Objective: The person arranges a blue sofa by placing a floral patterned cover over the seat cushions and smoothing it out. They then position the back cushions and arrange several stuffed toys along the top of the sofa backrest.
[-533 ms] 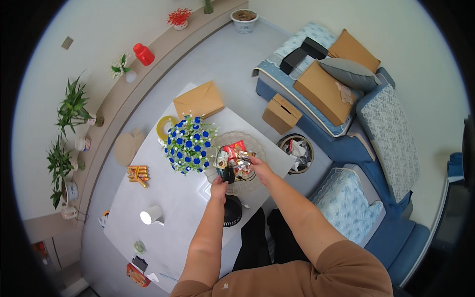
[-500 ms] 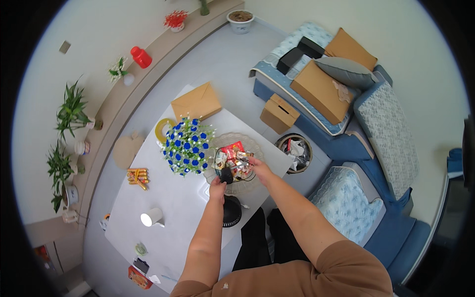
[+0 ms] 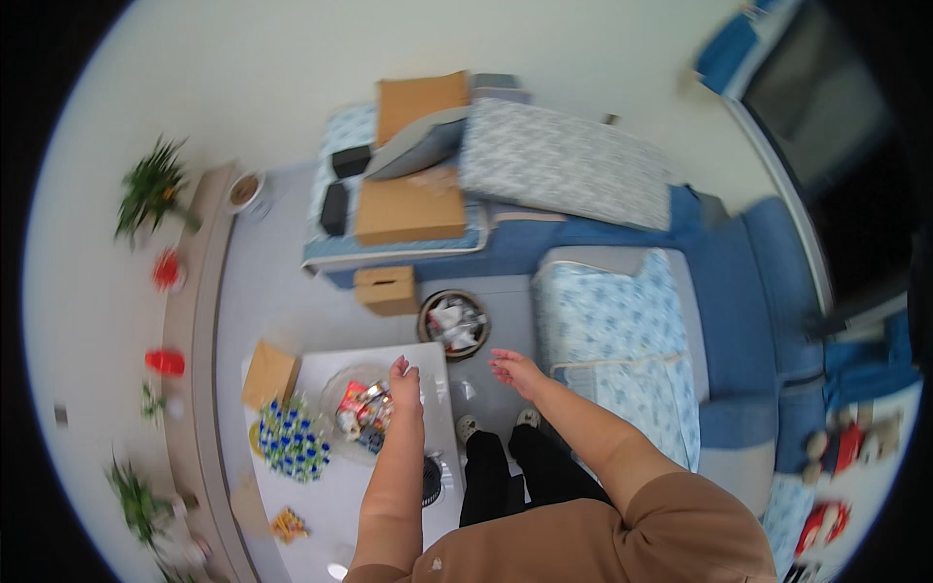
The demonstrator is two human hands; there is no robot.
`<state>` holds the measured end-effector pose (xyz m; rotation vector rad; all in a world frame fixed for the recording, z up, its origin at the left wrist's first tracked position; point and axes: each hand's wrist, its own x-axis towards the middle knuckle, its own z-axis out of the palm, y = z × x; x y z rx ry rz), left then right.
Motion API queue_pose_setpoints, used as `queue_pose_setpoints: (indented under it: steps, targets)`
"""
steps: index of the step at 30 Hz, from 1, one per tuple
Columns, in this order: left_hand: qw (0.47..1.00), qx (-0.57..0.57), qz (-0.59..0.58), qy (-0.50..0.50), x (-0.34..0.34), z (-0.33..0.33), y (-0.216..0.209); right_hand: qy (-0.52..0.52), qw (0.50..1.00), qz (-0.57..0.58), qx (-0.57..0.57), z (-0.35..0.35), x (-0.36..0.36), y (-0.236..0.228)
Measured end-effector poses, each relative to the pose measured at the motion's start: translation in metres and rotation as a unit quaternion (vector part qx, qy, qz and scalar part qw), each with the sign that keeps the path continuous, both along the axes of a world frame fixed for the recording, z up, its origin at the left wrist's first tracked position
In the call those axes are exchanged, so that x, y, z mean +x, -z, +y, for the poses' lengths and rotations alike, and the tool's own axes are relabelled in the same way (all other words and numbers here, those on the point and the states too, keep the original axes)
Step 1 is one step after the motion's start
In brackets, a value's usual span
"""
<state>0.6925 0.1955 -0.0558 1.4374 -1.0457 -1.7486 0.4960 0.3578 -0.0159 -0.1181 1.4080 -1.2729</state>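
My left hand [image 3: 405,382] is raised over the right side of the white table, fingers apart, with nothing visible in it. It is nearest to a clear fluted glass bowl [image 3: 335,387] filled with red and colourful small packets [image 3: 362,403]. My right hand [image 3: 517,373] hovers over the floor to the right of the table, fingers spread and holding nothing I can see. Just beyond the two hands, a round waste bin [image 3: 424,328] holds crumpled white and dark rubbish [image 3: 455,323]. A pale shiny patch [image 3: 466,391] lies between my hands; blur hides what it is.
On the white table [image 3: 335,510] are blue artificial flowers [image 3: 294,442], a cardboard box [image 3: 270,374], yellow-orange sticks [image 3: 289,526] and a black round object [image 3: 431,481]. A slotted carton [image 3: 386,291] stands by the blue sofa [image 3: 734,330]. A floral-covered seat [image 3: 617,311] is to the right.
My view has swung right, toward the sofa. Both hands have left the bowl and moved apart toward the bin. The dark object at my left hand and the small item in my right are gone from them.
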Motion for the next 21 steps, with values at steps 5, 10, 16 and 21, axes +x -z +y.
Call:
queue_pose_setpoints:
  steps: [5,10,16,21]
  targets:
    - [0.979,0.004,0.104,0.174,-0.117,0.067,-0.068,0.204,0.977,0.005,-0.056,0.131,-0.055,-0.039]
    - [0.931,0.008,0.066,0.359,-0.183,0.187,-0.1,0.365,0.929,0.018,-0.06,0.289,-0.068,-0.039]
    - [0.859,0.04,0.032,0.51,-0.214,0.362,-0.074,0.519,0.854,-0.015,-0.028,0.497,-0.018,-0.002]
    - [0.774,0.086,0.014,0.627,-0.217,0.525,-0.05,0.626,0.778,-0.039,0.023,0.672,0.056,0.029]
